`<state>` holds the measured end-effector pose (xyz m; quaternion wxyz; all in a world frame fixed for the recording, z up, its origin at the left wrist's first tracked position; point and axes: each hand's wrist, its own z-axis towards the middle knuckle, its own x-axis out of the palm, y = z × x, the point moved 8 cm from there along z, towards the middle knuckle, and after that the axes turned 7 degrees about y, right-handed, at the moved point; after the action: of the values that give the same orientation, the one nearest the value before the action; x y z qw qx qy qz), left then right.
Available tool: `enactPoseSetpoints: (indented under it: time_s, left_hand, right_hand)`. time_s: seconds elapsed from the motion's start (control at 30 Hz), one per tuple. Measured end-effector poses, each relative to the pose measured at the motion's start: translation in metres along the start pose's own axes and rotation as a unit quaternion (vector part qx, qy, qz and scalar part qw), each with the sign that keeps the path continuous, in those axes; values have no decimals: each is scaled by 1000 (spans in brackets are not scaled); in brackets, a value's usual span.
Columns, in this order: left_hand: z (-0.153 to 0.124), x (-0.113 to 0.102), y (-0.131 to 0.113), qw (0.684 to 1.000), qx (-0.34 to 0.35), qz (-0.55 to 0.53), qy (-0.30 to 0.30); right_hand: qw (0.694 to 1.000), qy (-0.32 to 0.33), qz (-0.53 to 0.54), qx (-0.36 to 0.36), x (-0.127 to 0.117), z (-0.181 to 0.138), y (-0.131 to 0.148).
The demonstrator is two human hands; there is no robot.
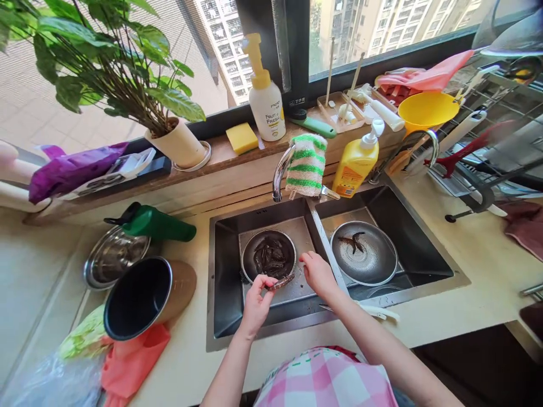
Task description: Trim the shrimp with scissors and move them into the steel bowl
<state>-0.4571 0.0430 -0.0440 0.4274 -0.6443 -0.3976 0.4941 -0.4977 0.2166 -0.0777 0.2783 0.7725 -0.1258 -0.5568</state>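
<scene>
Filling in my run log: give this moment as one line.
left hand: holds shrimp by left pan | right hand: no hold visible | left pan: shrimp pile | right pan: fewer shrimp

Bright daylight thru window (pixel 292 51); bldgs (pixel 390 22) outside pale, nr washed out. Sink (pixel 326 243) interior darker, w/ glints on tap (pixel 279 176). Ctr fairly sharp; wide-angle stretch at edges, top R corner soft.
</scene>
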Motion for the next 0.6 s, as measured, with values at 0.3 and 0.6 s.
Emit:
enactPoseSetpoints:
  time_s: [0.3, 0.6]
  left_hand:
    - [1, -2, -13, 993, 33, 114, 0]
    - [-2, 24, -20, 940, 120, 306, 93]
  right_hand:
    - [808, 179, 547, 124, 51, -28, 18]
    - [692, 158, 683, 174, 62, -31, 28]
